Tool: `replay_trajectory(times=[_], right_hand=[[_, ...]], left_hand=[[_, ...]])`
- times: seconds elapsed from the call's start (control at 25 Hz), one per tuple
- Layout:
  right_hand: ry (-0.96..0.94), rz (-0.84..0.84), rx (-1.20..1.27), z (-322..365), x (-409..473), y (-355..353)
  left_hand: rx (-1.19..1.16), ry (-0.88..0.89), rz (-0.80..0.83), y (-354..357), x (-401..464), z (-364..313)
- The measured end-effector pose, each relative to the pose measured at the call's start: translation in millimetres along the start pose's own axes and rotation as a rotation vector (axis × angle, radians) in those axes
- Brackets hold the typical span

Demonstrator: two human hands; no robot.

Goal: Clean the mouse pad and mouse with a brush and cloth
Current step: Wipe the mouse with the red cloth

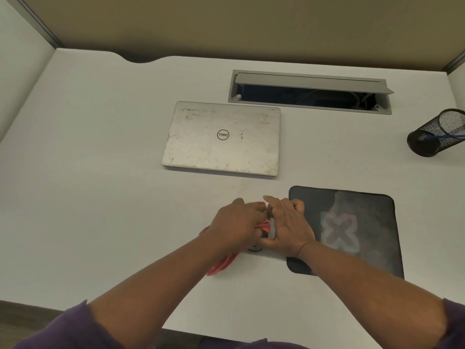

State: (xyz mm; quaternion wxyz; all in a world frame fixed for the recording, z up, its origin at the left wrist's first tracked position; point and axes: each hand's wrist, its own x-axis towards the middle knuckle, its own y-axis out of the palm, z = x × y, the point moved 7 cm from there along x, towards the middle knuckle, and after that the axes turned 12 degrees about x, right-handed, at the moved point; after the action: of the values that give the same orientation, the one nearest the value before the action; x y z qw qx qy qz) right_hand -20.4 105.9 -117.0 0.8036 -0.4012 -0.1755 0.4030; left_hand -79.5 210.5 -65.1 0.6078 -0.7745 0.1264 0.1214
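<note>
a: which step is this?

b: the mouse, i'd say. the left hand (pixel 235 224) is closed on a red cloth (pixel 221 265) and presses it against something small held in the right hand (pixel 289 227). only a dark and pale sliver shows between the palms, so i take it for the mouse (pixel 265 234) but can't be sure.

a: right hand's grip?

b: fingers curled around that thing, thumb underneath. it looks clamped on it.

a: where is all this?

b: near the table's front edge, about the middle, just left of the pad (pixel 357 222). the pad lies toward the front right corner, bare, with the right wrist over its left edge.

a: any brush?

b: none that i can see. a closed laptop (pixel 221 138) sits further back and a mesh cup (pixel 437 133) by the right edge.

a: what does the next move call for?

b: probably turning the mouse in the right hand so the cloth reaches its other sides, then setting it back on the pad.
</note>
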Motion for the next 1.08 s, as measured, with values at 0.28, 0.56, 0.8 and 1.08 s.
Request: replay_trajectory(times=[0.28, 0.56, 0.8, 1.08], right_hand=[[0.053, 0.016, 0.027, -2, 4, -1], [0.049, -0.01, 0.009, -8, 7, 1], [0.038, -0.039, 0.03, -6, 4, 0], [0.045, -0.037, -0.046, -5, 4, 0]], left_hand=[[0.062, -0.06, 0.067, -12, 11, -3], [0.086, 0.002, 0.038, -1, 4, -8], [-0.132, -0.071, 0.026, 5, 3, 5], [-0.058, -0.11, 0.041, 13, -12, 22]])
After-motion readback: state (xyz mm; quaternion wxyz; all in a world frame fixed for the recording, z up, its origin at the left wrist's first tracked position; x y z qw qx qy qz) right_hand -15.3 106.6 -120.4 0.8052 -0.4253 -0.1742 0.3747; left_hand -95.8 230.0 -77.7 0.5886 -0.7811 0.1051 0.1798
